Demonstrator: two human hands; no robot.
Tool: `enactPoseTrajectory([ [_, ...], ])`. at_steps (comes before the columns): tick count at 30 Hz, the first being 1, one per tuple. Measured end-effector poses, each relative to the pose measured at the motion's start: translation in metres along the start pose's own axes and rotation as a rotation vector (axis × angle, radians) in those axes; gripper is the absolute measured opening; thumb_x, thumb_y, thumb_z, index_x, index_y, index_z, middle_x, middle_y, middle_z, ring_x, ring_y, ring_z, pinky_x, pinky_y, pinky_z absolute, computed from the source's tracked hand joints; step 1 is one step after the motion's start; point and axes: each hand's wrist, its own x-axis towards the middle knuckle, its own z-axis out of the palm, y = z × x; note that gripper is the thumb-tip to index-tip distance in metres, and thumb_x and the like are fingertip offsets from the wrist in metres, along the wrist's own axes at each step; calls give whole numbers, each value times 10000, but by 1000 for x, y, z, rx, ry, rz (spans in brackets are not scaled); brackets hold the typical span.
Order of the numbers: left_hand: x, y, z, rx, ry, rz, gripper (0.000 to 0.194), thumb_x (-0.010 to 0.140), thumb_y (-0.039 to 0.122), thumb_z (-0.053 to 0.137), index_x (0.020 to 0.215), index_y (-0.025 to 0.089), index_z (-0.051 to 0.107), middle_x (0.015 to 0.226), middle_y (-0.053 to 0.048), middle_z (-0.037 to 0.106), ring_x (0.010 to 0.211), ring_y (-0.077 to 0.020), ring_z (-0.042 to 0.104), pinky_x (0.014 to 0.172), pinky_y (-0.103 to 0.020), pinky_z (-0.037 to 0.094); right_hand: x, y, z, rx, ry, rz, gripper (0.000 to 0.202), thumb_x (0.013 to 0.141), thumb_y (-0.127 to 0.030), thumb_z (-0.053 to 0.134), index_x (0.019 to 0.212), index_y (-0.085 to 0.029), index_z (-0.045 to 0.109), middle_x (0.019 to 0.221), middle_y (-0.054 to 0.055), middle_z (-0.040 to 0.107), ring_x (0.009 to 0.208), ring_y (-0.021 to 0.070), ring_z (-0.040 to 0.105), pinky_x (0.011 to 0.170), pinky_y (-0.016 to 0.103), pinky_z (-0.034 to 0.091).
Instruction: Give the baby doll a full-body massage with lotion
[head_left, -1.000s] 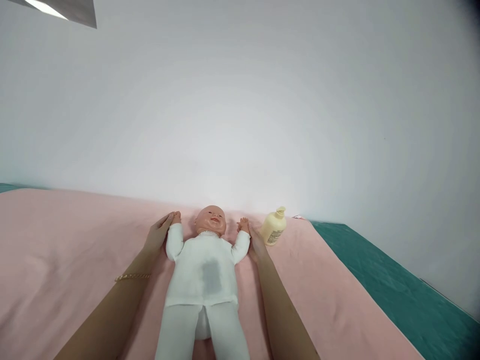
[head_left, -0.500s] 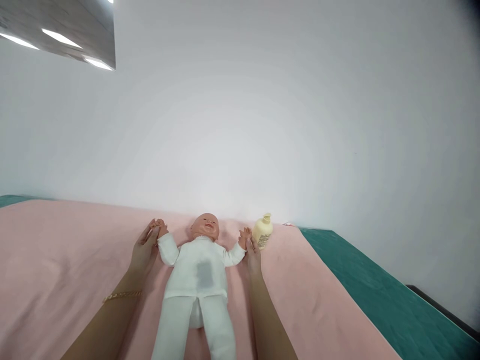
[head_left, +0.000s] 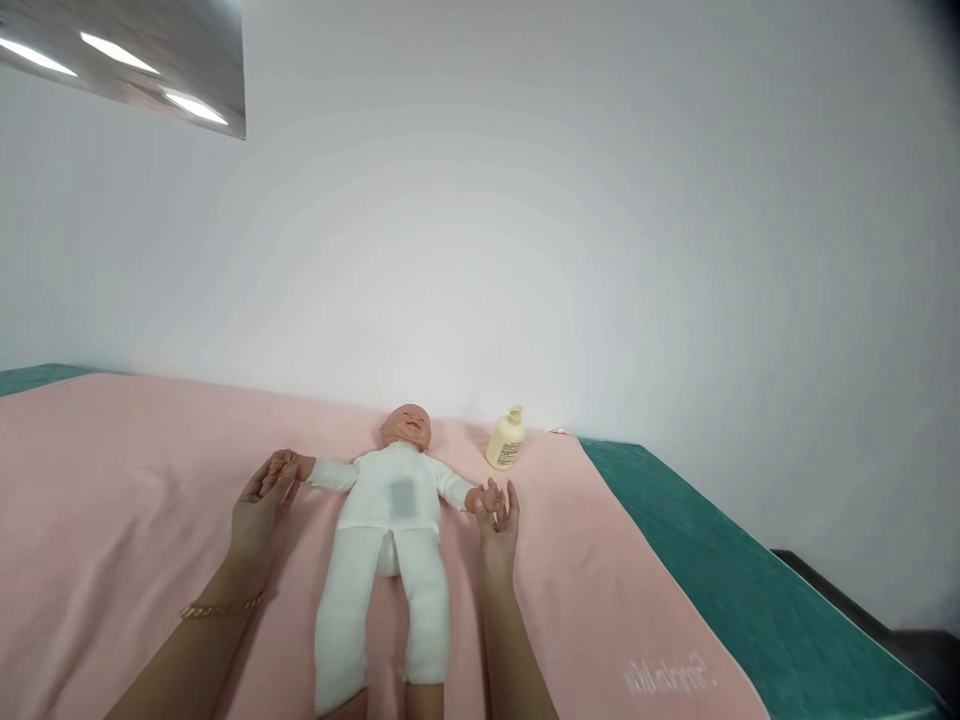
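Cloth (head_left: 172, 425) in pink is spread over a green surface (head_left: 697, 540), and is creased towards eight o'clock, if the chest of the doll (head_left: 386, 505) is taken as the dial's centre and the wall (head_left: 480, 230) as twelve. At nine o'clock one of the doll's hands is pinched between the thumb and fingers of the left hand (head_left: 255, 515), above a wrist on which a bracelet (head_left: 221, 608) is worn. In the middle the doll is laid on its back on the cloth, head at twelve, legs towards six, arms held out sideways. At three o'clock the thumb of the right hand (head_left: 497, 540) is set against the other small hand, its fingers partly spread; whether a firm hold is kept there cannot be told. That arm might therefore slip loose if it were drawn further out. At two o'clock, near this hand but apart from it, a pump bottle (head_left: 506, 440) is stood upright; it could be tipped by a careless swing towards one o'clock. The soft sleeves could be strained if both arms were pulled outward unevenly, and the doll dragged askew, with the cloth rucked beneath it.
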Motion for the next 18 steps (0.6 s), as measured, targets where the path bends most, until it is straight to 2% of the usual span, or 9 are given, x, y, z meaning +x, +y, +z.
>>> enactPoseTrajectory([
  [6, -33, 11, -11, 182, 48, 76, 489, 739, 337, 786, 1199, 245, 647, 1347, -64, 613, 1285, -248, 539, 1128, -401, 400, -34, -11, -5, -128, -1, 43, 806, 712, -440, 763, 1395, -267, 370, 1431, 118, 506, 1311, 252, 505, 1031, 420, 488],
  [9, -49, 19, -15, 324, 70, 81, 533, 693, 370, 805, 1182, 221, 658, 1295, -85, 647, 1235, -286, 575, 1106, -433, 417, -47, -11, -5, -204, 17, 67, 722, 691, -396, 745, 1332, -232, 457, 1329, 114, 593, 1211, 253, 586, 945, 369, 540],
  [13, -66, 22, -27, 595, 88, 59, 504, 688, 365, 757, 1158, 211, 658, 1171, -98, 697, 1122, -320, 630, 1008, -453, 478, -57, -11, -7, -371, -3, 110, 587, 708, -326, 681, 1268, -195, 563, 1224, 101, 663, 1075, 247, 656, 903, 346, 536],
  [16, -76, 23, -34, 831, 40, 73, 541, 701, 411, 716, 1205, 237, 625, 1148, -97, 703, 1062, -328, 648, 925, -439, 495, -59, -14, -8, -474, -38, 119, 562, 711, -314, 666, 1257, -203, 591, 1168, 80, 697, 1023, 245, 674, 874, 335, 533],
  [18, -80, 25, -35, 943, -45, 103, 513, 707, 439, 694, 1180, 249, 637, 1116, -92, 715, 1009, -331, 660, 842, -408, 503, -60, -16, -9, -514, -47, 112, 536, 713, -308, 660, 1238, -214, 609, 1161, 71, 703, 1016, 246, 676, 859, 329, 531],
])
